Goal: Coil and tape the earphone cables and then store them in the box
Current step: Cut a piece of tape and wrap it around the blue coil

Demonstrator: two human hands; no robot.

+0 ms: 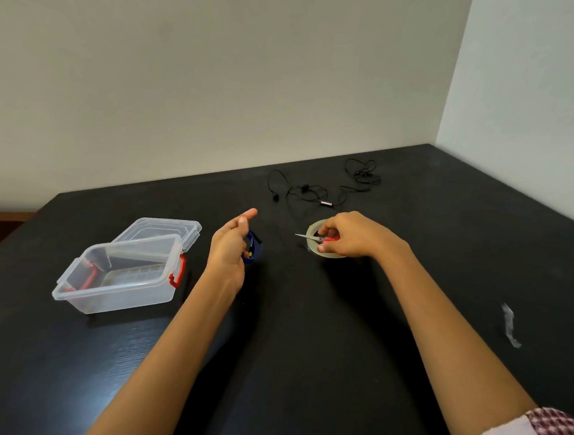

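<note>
Both bare forearms reach up from the bottom edge toward mid-frame. The left hand (pixel 230 244), centre-left, stands on edge, fingers curled closed, index finger extended upward. The right hand (pixel 351 236), centre-right, is palm down, fingers pinched together, a patterned sleeve at lower right.

We see black table (pixel 305 336) carrying clear plastic box (pixel 121 274), its lid (pixel 164 230), tape roll (pixel 314 241), loose black earphones (pixel 324 186), tape scrap (pixel 511 325).

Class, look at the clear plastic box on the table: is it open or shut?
Open. The clear plastic box has no cover on top; its lid lies behind it on the table.
</note>
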